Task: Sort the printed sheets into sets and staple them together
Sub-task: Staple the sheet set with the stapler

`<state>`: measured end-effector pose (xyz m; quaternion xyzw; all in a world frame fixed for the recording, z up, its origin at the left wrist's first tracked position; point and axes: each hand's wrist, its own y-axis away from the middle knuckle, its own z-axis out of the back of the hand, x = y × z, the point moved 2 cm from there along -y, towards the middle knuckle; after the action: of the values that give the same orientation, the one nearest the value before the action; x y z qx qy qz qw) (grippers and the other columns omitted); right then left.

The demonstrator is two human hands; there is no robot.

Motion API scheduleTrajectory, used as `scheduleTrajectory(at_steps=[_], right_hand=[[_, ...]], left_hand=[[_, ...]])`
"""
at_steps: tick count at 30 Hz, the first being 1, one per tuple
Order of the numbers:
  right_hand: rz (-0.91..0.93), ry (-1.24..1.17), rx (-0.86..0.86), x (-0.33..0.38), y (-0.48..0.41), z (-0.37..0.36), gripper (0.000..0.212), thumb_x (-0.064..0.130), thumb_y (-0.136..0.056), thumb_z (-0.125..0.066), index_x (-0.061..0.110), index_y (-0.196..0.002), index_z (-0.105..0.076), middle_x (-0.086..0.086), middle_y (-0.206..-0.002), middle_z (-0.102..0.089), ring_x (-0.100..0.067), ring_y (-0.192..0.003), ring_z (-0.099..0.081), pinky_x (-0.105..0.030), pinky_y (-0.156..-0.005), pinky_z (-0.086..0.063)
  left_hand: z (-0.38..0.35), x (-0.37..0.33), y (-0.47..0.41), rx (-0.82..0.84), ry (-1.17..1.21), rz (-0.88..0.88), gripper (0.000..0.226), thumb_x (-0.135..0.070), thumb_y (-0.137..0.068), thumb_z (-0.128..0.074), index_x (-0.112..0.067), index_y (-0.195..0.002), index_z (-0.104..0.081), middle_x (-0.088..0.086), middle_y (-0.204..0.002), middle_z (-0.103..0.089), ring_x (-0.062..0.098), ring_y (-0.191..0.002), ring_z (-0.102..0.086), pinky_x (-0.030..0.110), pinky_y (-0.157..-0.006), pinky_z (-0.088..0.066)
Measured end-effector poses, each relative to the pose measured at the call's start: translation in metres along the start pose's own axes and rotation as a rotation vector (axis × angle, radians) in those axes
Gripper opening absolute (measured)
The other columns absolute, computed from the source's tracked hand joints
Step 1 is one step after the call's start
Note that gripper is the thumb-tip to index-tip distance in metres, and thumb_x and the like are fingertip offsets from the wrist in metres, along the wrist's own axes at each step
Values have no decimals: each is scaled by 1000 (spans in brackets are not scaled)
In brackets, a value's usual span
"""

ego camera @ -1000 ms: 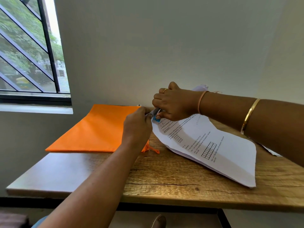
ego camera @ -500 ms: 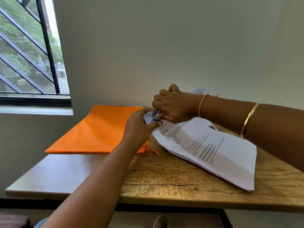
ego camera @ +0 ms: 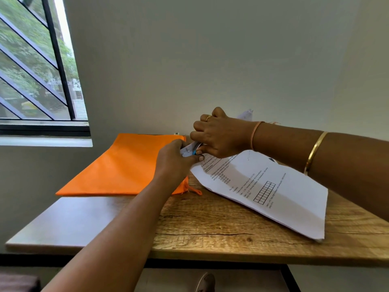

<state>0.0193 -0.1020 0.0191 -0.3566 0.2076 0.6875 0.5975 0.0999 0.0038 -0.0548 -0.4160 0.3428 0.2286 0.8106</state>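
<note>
Where wall meets window (ego camera: 31,60): wooden table (ego camera: 210,232); orange pouch (ego camera: 126,165) beside printed sheets (ego camera: 273,190)
Hands: left hand (ego camera: 174,163) pinches their corner; right hand (ego camera: 219,135) curled round stapler (ego camera: 194,149)
Hidden: stapler mostly covered

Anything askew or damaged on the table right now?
Only minor: the printed sheets lie diagonally across the wooden table, near corner almost at its front edge, lower sheets peeking out unevenly along one edge. No tears or spills visible.

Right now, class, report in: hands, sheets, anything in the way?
Left hand pinches sheets at the corner. Right hand grips stapler at that corner. Orange bag beside, not blocking.
</note>
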Motion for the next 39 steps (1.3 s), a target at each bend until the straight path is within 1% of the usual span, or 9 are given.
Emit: scheduleTrajectory(at_steps=[5,9,12,15,17,25,28,31,39], right_hand=[[-6,14,61,0,-3,0,42,48,-98,-27,19,-123,-46,-4,-113,-48,-20,-106,-44,-39,-92,-28],[-47,-18,-67,-3,-4,0,52,50,-93,-18,15,-112,-52,-6,-103,-52,-23,-98,-49,-41,-84,-30],[-111,-24,-118,-10,-4,-1,62,52,-85,-9,13,-106,-52,-7,-98,-53,-25,-92,-49,-42,-80,-31],[-209,-65,-132,-21,-2,0,59,51,-88,-11,13,-110,-51,-7,-103,-52,-22,-92,-45,-42,-84,-31],[-297,-134,-132,-29,0,0,57,51,-87,-15,14,-111,-50,-3,-102,-48,-20,-94,-43,-40,-86,-29],[-512,-357,-105,-41,8,-13,46,48,-97,-35,16,-128,-48,-6,-123,-48,-22,-112,-44,-39,-91,-27],[-513,-286,-116,-44,13,-14,52,50,-96,-34,16,-135,-44,-6,-127,-47,-23,-116,-43,-41,-93,-27],[-539,-235,-135,-53,21,-13,56,51,-95,-35,16,-138,-40,-6,-129,-47,-25,-119,-43,-41,-93,-27],[-858,-315,-60,-76,63,-29,44,47,-97,-36,15,-116,-58,-9,-118,-51,-28,-111,-46,-42,-91,-30]], left_hand=[[0,-1,1,-13,18,13,25,-20,-78,-75,-10,-89,-55,-5,-77,-54,4,-61,-47,5,-47,-38],[0,-4,4,-35,136,24,25,-17,-81,-72,-14,-100,-56,0,-92,-59,6,-70,-56,4,-48,-41],[0,-8,5,-31,308,113,78,-13,-75,-78,-19,-137,-32,-4,-107,-48,-1,-72,-54,6,-51,-47],[-4,-7,6,71,367,235,102,-12,-71,-80,-20,-144,-10,6,-110,-58,12,-80,-64,22,-66,-55],[-8,-4,7,143,389,273,92,-8,-76,-76,-18,-143,-14,12,-110,-65,19,-86,-68,31,-72,-57],[-9,4,1,66,288,249,50,-10,-86,-66,-13,-129,-40,7,-88,-68,14,-76,-67,25,-59,-52],[-9,6,2,43,204,207,37,-12,-90,-62,-16,-123,-46,4,-87,-68,8,-67,-65,15,-44,-44],[-6,9,1,-2,133,194,31,-12,-92,-58,-17,-122,-49,3,-94,-68,6,-66,-63,12,-41,-41],[-5,13,-1,-50,81,188,29,-12,-94,-55,-14,-122,-52,2,-95,-65,3,-64,-59,11,-42,-38]])
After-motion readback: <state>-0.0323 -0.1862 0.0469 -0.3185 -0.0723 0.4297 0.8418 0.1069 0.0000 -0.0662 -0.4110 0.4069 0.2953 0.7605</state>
